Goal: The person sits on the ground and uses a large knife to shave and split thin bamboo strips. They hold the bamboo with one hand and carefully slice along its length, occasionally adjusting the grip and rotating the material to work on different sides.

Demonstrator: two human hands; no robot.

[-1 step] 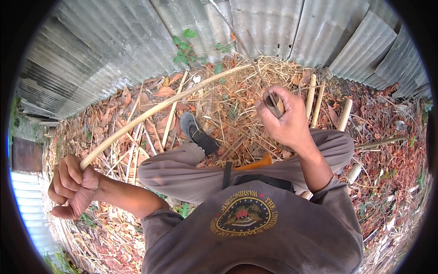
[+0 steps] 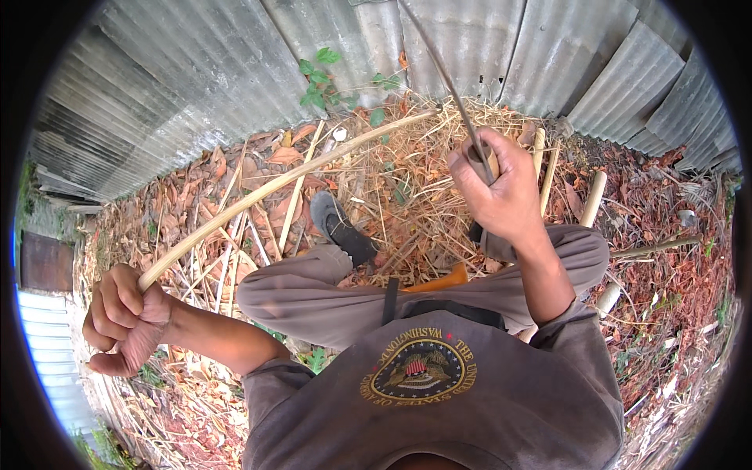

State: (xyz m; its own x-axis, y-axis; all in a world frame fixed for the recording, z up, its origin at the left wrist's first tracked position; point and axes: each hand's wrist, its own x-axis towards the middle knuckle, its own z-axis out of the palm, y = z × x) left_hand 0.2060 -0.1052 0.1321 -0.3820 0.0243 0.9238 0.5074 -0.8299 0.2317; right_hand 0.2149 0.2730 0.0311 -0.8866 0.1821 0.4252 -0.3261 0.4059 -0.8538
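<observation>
The head view looks down on a person seated on the ground point(image 2: 666, 258), which is strewn with dry leaves and straw, in front of a corrugated metal fence point(image 2: 196, 86). The left hand point(image 2: 121, 317) is closed in a full fist around the near end of a long pale cane point(image 2: 274, 188), which curves away from the fist, up and to the right, until its far end lies among the straw near the foot of the fence. The right hand point(image 2: 497, 188) is raised above the right knee and wrapped tight around a short wooden handle point(image 2: 479, 159); a thin dark blade or strip point(image 2: 446, 74) runs from that grip upward toward the top of the picture. Whether it is a knife blade or a peeled sliver I cannot tell.

By my reading, the step in hand is working the cane, stripping or splitting it, with the left hand holding it steady and the right managing the tool. The next move would call for bringing the tool and the cane together, since they now stand well apart, and for keeping the fist firm so that the springy cane does not whip.

A dark shoe point(image 2: 341, 227) rests on the straw past the left knee. More cut canes point(image 2: 591, 200) lie near the right leg, and an orange object point(image 2: 439, 280) shows between the thighs.
</observation>
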